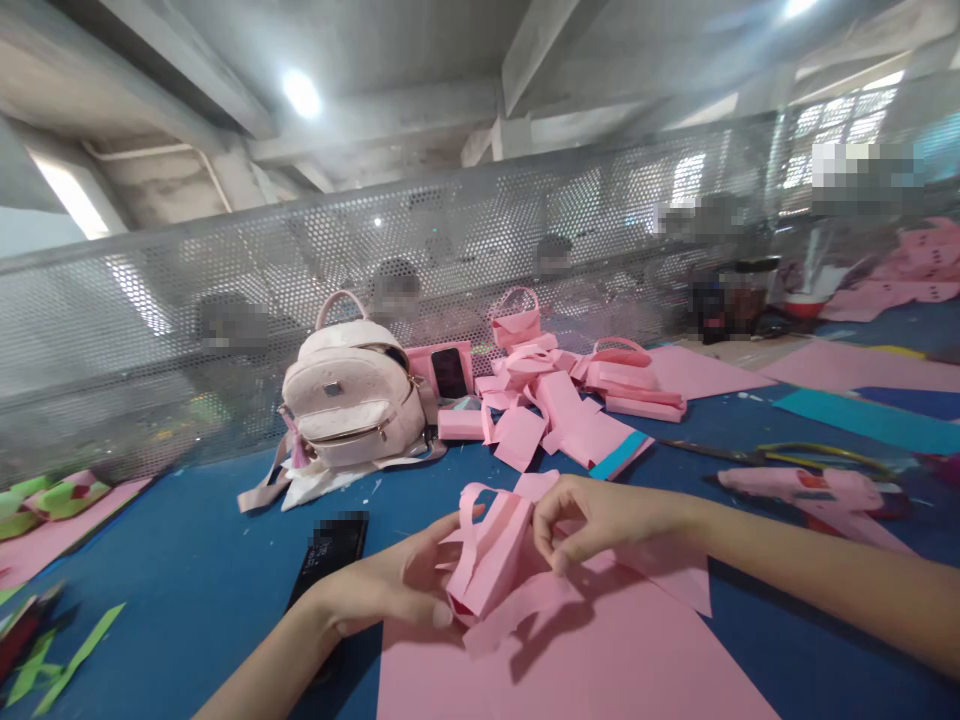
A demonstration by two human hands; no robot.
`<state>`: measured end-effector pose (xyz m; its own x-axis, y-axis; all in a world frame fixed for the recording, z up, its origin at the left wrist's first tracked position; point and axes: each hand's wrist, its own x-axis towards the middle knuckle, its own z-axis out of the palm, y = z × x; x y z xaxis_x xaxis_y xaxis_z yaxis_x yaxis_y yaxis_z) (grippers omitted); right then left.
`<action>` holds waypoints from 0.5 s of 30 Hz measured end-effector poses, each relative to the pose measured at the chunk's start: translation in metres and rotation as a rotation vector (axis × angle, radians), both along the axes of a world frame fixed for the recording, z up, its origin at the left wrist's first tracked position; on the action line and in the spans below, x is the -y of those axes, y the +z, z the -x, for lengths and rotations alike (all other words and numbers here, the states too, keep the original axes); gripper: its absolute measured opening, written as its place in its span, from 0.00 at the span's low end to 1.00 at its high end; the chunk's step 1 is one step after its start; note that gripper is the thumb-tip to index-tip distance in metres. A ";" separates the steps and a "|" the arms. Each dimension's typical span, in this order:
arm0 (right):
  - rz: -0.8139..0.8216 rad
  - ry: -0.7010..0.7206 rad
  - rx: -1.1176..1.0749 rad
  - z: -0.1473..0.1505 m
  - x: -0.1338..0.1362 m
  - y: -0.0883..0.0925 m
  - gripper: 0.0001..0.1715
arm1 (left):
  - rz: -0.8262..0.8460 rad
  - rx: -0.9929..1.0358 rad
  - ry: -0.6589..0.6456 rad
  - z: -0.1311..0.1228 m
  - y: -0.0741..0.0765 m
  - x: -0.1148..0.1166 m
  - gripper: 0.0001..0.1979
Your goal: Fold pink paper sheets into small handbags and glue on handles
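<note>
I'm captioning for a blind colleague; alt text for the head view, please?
A person's left hand holds a folded pink bag with a looped handle over a pink sheet, the right hand close beside it. Behind, on the blue table, are a pale backpack and piled pink pieces; a pink glue gun lies at right.

Glaring lamp (pixel 301 93), soft shadows, stretched edges

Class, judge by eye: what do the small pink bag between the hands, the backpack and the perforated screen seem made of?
Small pink bag: matte paper, card or perhaps felt, given its flat faces and folded edges.
Backpack: possibly leather or imitation leather, with a soft sheen and visible seams.
Perforated screen: likely dull grey metal, with regular holes.
</note>
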<state>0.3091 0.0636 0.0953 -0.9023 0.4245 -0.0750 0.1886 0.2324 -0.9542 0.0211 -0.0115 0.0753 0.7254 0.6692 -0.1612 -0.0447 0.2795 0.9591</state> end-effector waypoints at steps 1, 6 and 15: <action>0.008 0.001 0.003 0.000 0.000 0.000 0.18 | -0.021 -0.023 0.001 -0.001 0.001 0.001 0.48; 0.018 0.001 0.012 0.001 0.001 0.002 0.16 | -0.041 -0.161 0.099 -0.003 0.000 0.003 0.44; 0.020 0.035 0.014 0.003 -0.002 -0.001 0.18 | -0.082 -0.244 0.363 -0.014 0.000 0.007 0.23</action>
<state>0.3059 0.0656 0.0943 -0.9155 0.3908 -0.0954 0.1936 0.2203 -0.9560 0.0354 -0.0189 0.0756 0.3883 0.8913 -0.2342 0.1042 0.2101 0.9721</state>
